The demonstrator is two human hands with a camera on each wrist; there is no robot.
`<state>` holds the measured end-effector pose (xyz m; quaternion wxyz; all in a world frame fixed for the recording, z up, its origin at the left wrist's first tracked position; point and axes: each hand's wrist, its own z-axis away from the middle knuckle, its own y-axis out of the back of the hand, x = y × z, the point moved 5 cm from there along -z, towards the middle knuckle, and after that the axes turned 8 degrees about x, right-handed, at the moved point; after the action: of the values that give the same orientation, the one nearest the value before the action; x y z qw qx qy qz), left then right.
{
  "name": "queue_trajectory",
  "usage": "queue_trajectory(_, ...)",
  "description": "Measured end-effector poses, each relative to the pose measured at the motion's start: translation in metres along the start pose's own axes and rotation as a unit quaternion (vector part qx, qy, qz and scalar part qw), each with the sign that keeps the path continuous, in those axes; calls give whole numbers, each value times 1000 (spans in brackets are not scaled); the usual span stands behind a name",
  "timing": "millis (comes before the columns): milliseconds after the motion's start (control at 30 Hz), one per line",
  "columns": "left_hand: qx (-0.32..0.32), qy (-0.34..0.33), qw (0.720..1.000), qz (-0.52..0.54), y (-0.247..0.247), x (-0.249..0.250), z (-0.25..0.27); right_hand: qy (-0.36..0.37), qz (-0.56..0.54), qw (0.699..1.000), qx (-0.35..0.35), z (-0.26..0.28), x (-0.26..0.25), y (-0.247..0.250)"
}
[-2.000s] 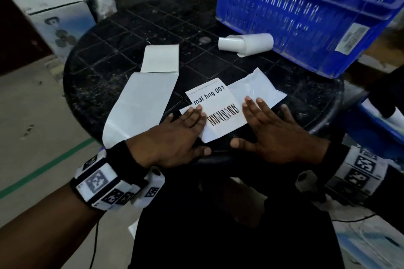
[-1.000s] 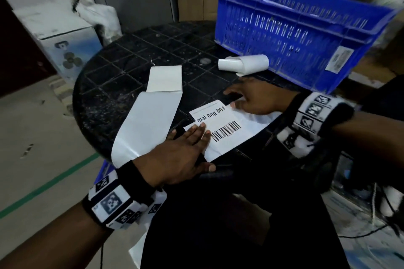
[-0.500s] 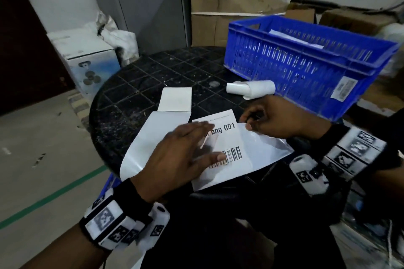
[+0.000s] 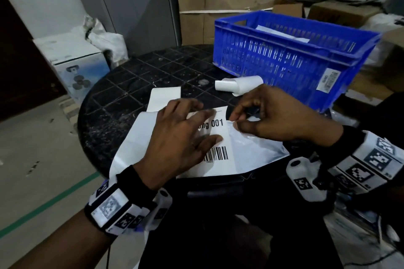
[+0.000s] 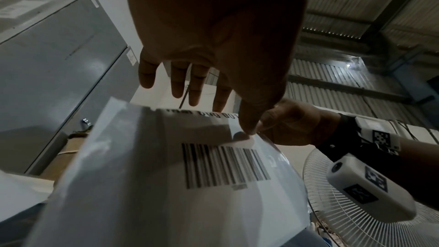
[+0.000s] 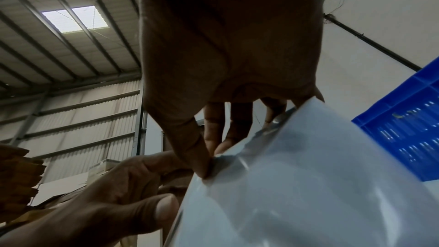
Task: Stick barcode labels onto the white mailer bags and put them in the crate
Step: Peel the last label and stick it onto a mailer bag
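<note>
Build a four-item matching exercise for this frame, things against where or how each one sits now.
Things
1. white barcode label reading 001
2. blue slotted plastic crate
3. curled white roll of label backing
4. right hand

States
A. lies on the table just in front of the crate
B. pinches the mailer bag's edge
C. stuck on the mailer bag, partly under the left hand
D. stands at the table's far right

Pairs: 1-C, 2-D, 3-A, 4-B

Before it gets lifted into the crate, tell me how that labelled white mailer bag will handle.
The white mailer bag is probably floppy: it wrinkles where the right hand pinches its edge. Its glossy film looks slippery. It lies flat, so it is likely light, though contents cannot be seen.
</note>
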<state>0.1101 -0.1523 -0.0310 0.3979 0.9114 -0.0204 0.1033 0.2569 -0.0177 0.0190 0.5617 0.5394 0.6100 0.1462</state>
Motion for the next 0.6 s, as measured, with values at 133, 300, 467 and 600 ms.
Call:
queue_trajectory(133, -17, 58, 994, 87, -2, -5, 2, 25, 11, 1000, -12, 0, -6, -4)
queue_trajectory(300, 0, 231, 938, 258, -1, -33, 6, -16, -12, 1000, -3, 3, 0, -8)
queue_trajectory(467, 4, 257, 921, 293, 6, -34, 3, -57, -32, 998, -13, 5, 0, -11)
queue_trajectory(600, 27, 250, 915, 315, 13, -28, -1, -101, -21, 994, -31, 3, 3, -14)
